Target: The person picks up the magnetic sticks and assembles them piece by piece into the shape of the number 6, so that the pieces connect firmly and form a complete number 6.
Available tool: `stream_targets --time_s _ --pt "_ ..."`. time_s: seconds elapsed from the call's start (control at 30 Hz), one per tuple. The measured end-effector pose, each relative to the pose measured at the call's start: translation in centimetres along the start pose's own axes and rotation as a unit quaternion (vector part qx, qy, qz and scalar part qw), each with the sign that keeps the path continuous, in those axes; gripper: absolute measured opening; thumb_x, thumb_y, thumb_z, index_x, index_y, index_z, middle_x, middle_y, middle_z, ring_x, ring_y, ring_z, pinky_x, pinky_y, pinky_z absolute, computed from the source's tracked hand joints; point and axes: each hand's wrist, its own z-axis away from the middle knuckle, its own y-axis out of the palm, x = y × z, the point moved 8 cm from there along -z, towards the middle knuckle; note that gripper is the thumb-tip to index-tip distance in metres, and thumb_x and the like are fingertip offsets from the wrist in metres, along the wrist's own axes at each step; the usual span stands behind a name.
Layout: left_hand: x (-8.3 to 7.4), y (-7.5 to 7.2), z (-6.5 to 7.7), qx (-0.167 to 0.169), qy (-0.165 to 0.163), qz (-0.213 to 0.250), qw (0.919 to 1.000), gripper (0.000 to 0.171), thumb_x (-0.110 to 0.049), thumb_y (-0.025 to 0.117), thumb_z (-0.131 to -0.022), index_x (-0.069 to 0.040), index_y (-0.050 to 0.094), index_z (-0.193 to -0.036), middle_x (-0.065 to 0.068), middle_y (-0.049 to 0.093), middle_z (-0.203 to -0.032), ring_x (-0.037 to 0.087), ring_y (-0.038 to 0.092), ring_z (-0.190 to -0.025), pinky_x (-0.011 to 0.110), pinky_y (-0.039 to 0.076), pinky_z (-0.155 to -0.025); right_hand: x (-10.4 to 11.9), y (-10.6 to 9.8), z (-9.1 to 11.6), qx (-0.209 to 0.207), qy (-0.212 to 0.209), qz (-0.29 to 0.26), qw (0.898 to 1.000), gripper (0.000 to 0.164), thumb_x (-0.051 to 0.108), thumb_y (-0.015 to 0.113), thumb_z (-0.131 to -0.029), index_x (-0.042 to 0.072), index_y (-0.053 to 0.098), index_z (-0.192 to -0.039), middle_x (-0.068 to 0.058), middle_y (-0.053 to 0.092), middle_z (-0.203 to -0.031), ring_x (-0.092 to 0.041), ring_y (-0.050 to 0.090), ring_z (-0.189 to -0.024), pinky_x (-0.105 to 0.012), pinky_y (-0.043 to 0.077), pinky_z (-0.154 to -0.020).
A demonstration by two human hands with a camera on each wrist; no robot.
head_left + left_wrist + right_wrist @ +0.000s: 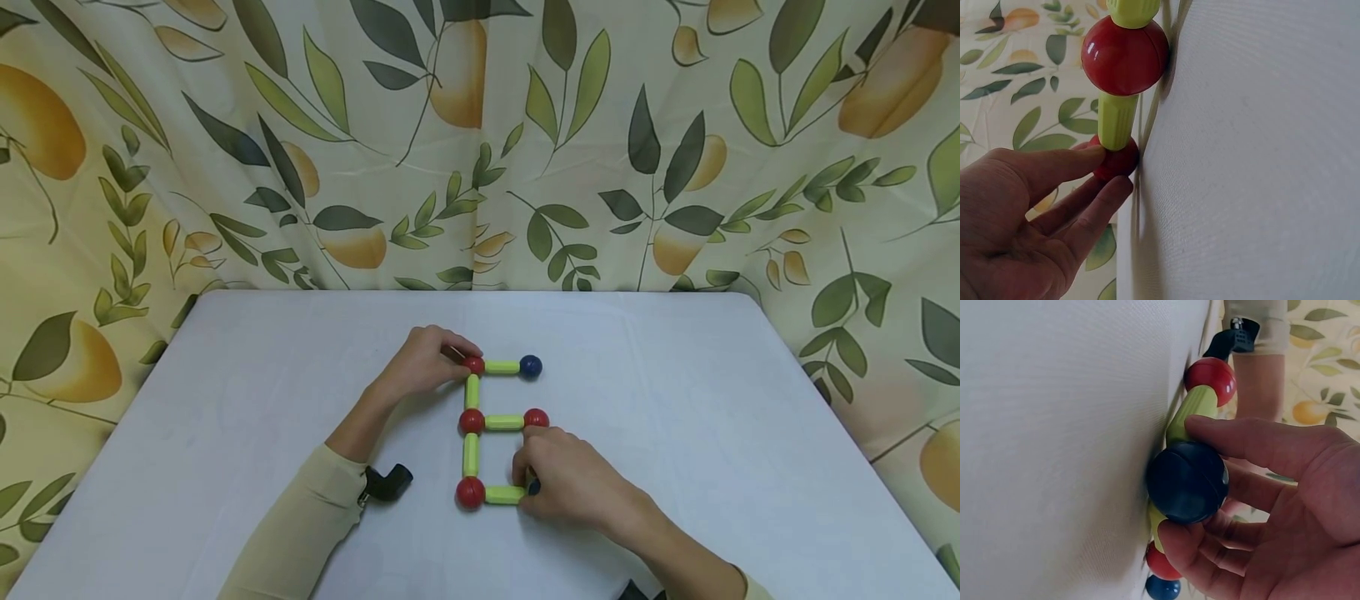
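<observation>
A flat figure of yellow-green rods (471, 454) and coloured balls lies on the white table. My left hand (427, 360) pinches the red ball (1117, 164) at its far left corner, thumb on one side and fingers on the other. From that ball a rod (502, 367) runs right to a blue ball (531, 367). At the near right corner my right hand (573, 479) grips another blue ball (1187, 481), its thumb along the near rod (1194, 407). In the right wrist view a second rod (1155, 522) leads from this ball, partly behind the fingers, towards a red ball (1163, 562).
Two more red balls, the middle one (472, 421) and the near one (470, 492), form the left side. White cloth (187, 467) covers the table up to a curtain (480, 167) with a fruit-and-leaf print. A black wrist camera (390, 483) sits at the left sleeve.
</observation>
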Motion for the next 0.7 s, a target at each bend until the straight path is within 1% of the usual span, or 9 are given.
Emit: stream_targets --time_s 0.23,0.57,0.7 --pt "0.01 -0.04 -0.02 0.0 -0.004 -0.003 1.0 0.025 -0.01 0.081 -0.09 -0.018 0.081 -0.114 -0.002 0.077 -0.11 0.017 0.069 -0.1 0.03 0.06 -0.088 0.15 -0.29 0.04 0.002 -0.002 -0.009 1.0 0.016 0.012 0.092 -0.072 0.014 0.08 -0.083 0.007 0.067 -0.078 -0.012 0.054 -0.077 -0.026 0.052 -0.063" --pt "0.15 -0.04 -0.08 0.0 -0.004 -0.002 1.0 0.025 -0.011 0.081 -0.09 -0.019 0.081 -0.114 -0.002 0.078 -0.11 0.017 0.069 -0.101 0.03 0.06 -0.087 0.26 -0.55 0.14 0.007 -0.002 -0.018 1.0 0.016 0.013 0.092 -0.073 0.014 0.08 -0.084 0.006 0.065 -0.078 -0.011 0.056 -0.076 -0.024 0.053 -0.065" --pt "0.15 -0.06 -0.08 0.0 0.0 0.0 1.0 0.025 -0.011 0.081 -0.089 -0.019 0.082 -0.113 -0.002 0.078 -0.108 0.017 0.069 -0.099 0.03 0.059 -0.084 0.24 -0.56 0.19 0.003 -0.004 -0.015 1.0 0.016 0.013 0.092 -0.073 0.014 0.08 -0.083 0.006 0.064 -0.077 -0.011 0.055 -0.075 -0.024 0.052 -0.065"
